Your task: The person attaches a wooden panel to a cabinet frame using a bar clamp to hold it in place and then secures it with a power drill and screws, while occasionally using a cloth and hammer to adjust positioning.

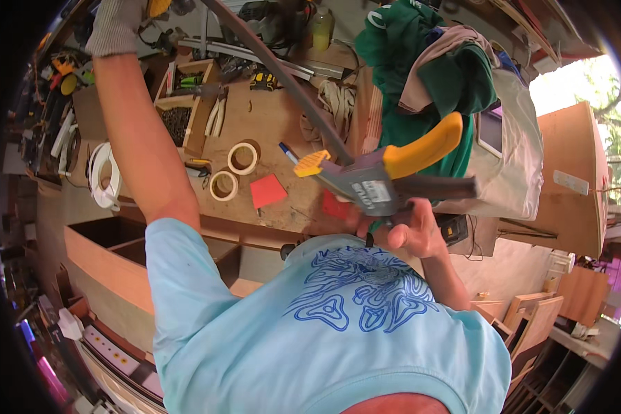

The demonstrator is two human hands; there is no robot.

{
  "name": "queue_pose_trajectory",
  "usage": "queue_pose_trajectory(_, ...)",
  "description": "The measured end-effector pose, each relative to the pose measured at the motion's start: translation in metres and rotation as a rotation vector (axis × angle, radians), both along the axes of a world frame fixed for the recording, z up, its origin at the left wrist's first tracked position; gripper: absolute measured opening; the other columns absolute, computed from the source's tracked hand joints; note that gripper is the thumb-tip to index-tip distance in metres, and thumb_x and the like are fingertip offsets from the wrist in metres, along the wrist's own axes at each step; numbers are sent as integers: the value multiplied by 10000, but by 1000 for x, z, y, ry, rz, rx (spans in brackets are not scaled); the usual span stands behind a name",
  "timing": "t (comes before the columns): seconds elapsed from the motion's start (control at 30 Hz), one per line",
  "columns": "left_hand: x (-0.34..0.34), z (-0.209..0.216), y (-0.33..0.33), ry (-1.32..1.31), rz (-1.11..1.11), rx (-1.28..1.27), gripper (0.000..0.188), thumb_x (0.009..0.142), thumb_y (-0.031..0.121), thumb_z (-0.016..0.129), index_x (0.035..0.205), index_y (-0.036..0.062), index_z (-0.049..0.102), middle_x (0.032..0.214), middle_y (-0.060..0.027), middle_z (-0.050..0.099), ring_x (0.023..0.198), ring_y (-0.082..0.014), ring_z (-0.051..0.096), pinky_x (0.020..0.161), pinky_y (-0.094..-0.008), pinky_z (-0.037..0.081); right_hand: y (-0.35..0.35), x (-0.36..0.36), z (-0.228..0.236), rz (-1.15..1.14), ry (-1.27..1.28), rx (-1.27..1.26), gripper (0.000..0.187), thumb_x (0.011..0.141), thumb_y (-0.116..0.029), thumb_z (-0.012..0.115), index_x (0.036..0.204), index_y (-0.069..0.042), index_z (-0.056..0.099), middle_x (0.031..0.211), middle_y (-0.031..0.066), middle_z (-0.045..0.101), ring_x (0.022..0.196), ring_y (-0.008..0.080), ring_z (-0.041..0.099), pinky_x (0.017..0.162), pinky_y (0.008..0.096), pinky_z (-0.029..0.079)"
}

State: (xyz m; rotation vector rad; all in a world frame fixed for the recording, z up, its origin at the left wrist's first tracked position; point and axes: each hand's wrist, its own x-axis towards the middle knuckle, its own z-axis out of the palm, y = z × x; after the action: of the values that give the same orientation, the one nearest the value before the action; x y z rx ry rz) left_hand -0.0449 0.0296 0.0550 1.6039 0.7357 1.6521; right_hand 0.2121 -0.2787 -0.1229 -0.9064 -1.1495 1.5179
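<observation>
A grey bar clamp with a yellow handle and yellow pad is held up over the bench. Its long dark bar slants toward the upper left and leaves the picture. My right hand, bare, is at the underside of the clamp's head, fingers curled partly behind it and thumb showing. My left arm stretches far forward; my left hand, in a grey knit glove, is cut off by the upper edge, so its fingers are hidden. Beside the glove shows a yellow piece, perhaps the clamp's other pad.
On the wooden bench lie two tape rolls, a red square sheet, a blue marker and pliers. A wooden tray holds screws. Green cloth is heaped at right. An open wooden carcass stands at near left.
</observation>
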Motion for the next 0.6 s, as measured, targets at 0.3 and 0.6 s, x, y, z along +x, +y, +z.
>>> queue_pose_trajectory(0.3, -81, -67, 89, 141, 189, -265, 303, 916, 283, 603, 762, 37, 691, 635, -47, 639, 554, -176, 588, 542, -320, 475, 16, -47, 0, 110, 328, 167, 936, 907, -494, 760, 1544, 58, 352, 1509, 178, 487, 1406, 286, 465, 1173, 449, 338)
queue_pose_trajectory(0.6, -153, -183, 95, 217, 301, -476, 279, 950, 314, 632, 1006, 70, 755, 952, -42, 754, 756, -114, 661, 706, -308, 561, 32, -56, -27, 286, 497, 249, 824, 1034, -460, 563, 1589, 55, 239, 1637, 227, 305, 1508, 340, 333, 1235, 488, 253)
